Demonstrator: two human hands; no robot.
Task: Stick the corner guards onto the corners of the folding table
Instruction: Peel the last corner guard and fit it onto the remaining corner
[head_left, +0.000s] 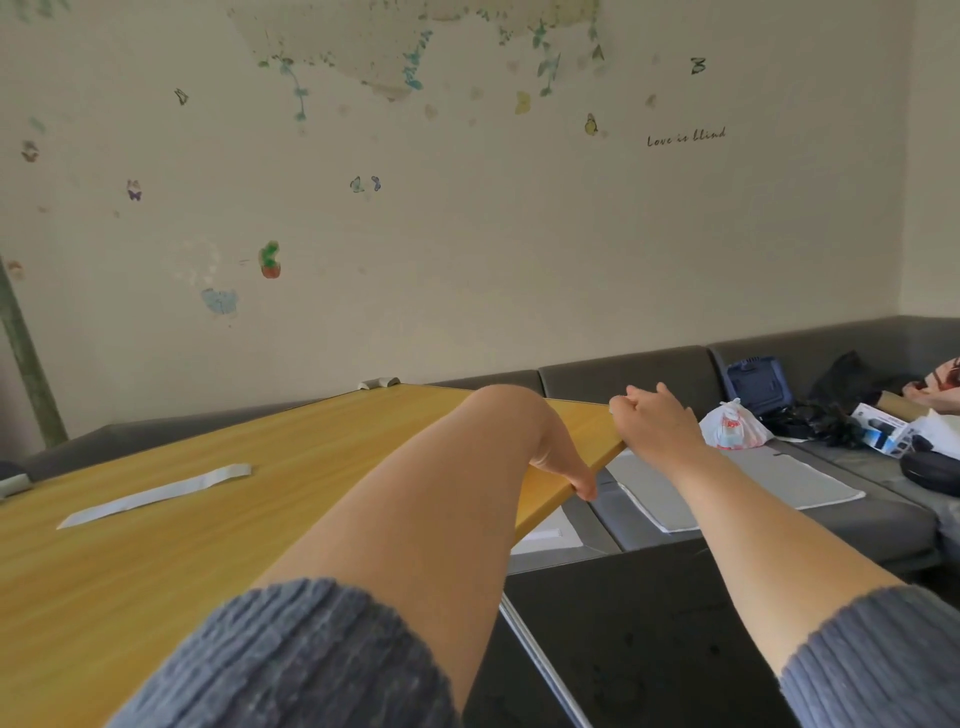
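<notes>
Hands first: my left hand (563, 470) hangs over the right edge of the table (156, 545), wrist bent, fingers curled down around that edge so the tips show just under the board. My right hand (655, 423) sits at the table's far right corner, fingers curled in against it; I cannot tell whether a guard is pinched under them, since the hand covers the corner itself. One guard (378, 383), pale grey and rounded, is already on the far corner of the table, up against the wall (467, 234). Another grey piece (13, 483) sits at the left corner, half cut off by the frame edge, and I cannot say for sure what it is. On the yellow wood top lies a long white strip (156, 493), flat, well apart from both hands. Both my forearms are bare, with grey knitted sleeves (311, 660) pushed up. Beyond the table runs a dark grey sofa (649, 374) with a light mat (753, 483) laid on its seat. As for containers, a white plastic bag (732, 426) printed in red sits knotted on the seat near my right hand, its contents hidden. Behind it stands a dark blue case (758, 384), closed as far as I can see. Further right there is a small printed box (883, 428) among black bags, also closed.
</notes>
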